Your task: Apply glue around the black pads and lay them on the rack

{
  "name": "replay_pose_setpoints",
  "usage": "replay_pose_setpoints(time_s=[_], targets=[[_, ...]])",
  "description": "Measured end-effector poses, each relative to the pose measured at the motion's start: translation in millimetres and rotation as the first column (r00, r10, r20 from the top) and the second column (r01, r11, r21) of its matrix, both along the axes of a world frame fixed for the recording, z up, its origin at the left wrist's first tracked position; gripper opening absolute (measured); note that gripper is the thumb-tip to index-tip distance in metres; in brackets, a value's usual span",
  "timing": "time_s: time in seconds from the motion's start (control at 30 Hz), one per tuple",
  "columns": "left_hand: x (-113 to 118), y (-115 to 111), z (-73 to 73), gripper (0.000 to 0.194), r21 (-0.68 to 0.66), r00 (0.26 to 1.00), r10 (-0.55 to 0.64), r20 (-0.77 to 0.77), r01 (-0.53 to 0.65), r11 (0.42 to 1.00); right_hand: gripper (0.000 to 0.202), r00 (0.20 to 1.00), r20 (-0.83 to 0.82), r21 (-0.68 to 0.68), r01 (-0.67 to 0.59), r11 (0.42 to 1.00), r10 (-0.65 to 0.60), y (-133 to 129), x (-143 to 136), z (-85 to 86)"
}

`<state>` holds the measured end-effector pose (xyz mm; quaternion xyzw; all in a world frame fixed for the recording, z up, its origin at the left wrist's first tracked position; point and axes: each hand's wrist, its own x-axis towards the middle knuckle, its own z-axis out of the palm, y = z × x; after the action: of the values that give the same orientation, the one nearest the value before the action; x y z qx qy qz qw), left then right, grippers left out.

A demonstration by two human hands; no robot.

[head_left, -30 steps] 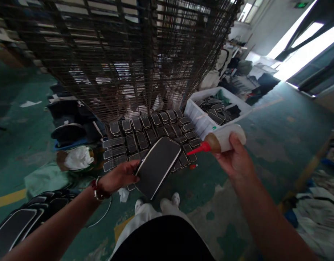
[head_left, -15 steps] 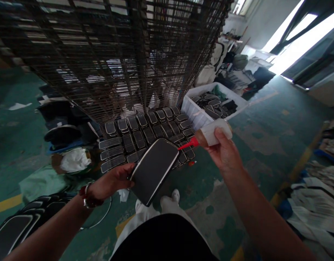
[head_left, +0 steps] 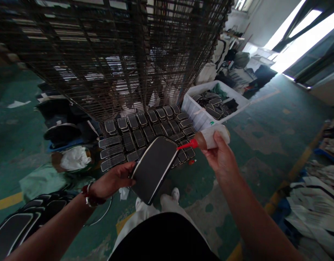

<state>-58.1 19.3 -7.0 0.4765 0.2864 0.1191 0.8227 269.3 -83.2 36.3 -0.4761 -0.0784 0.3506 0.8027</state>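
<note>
My left hand [head_left: 120,177] grips the left edge of a dark panel [head_left: 155,170], flat with rounded corners and a pale line along its rim. The panel is held tilted above my feet. My right hand [head_left: 218,154] is closed around a glue bottle [head_left: 210,137] with a white wrap, a brownish body and a red nozzle [head_left: 187,144]. The nozzle's tip meets the panel's upper right corner. Beyond the panel, rows of similar dark panels [head_left: 133,121] lie on a wire rack low down.
Tall wire racks [head_left: 115,54] tower ahead. A white bin [head_left: 191,108] of dark pieces stands at the right of the racks. More panels [head_left: 14,230] are stacked at lower left, near a green sack [head_left: 44,181]. Pale fabric [head_left: 311,206] is piled at right.
The glue bottle in my right hand has shifted slightly left and tipped a little, its nozzle tip staying near the panel's corner. The panel has moved only slightly.
</note>
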Motion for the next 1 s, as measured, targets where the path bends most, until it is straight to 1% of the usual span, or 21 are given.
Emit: replay_pose_setpoints(time_s=[0.13,0.27,0.4,0.6,0.7,0.83,1.0], targets=[[1,-3,-0.5,0.034,-0.033,1.000,0.017,0.021,-0.016,0.999,0.038,1.000,-0.013,-0.003,0.019,1.000,-0.019,-5,-9,-2.6],[4,-4,-0.2,0.036,-0.056,0.999,0.028,0.017,-0.027,0.998,0.034,1.000,0.012,-0.006,-0.003,1.000,0.003,-10,-18,-2.2],[6,-5,2.5,0.033,-0.069,0.998,0.057,0.010,-0.057,0.996,0.032,0.999,0.040,0.010,-0.029,1.000,0.028,-13,-27,-1.1],[10,-8,6.0,0.034,-0.160,0.993,0.110,0.037,-0.103,0.982,0.032,0.995,0.092,-0.029,-0.047,0.998,0.049,-18,-41,-1.0],[11,-9,4.3,0.038,-0.207,0.989,0.142,0.042,-0.130,0.970,0.033,0.991,0.115,-0.037,-0.058,0.998,0.062,-21,-47,-1.7],[11,-10,0.6,0.039,-0.271,0.988,0.145,0.054,-0.125,0.954,0.034,0.985,0.153,-0.035,-0.078,0.996,0.082,-23,-53,-3.7],[11,-10,-3.1,0.040,-0.300,0.985,0.160,0.066,-0.133,0.945,0.026,0.962,0.249,-0.025,-0.107,0.994,0.110,-27,-59,-7.5]])
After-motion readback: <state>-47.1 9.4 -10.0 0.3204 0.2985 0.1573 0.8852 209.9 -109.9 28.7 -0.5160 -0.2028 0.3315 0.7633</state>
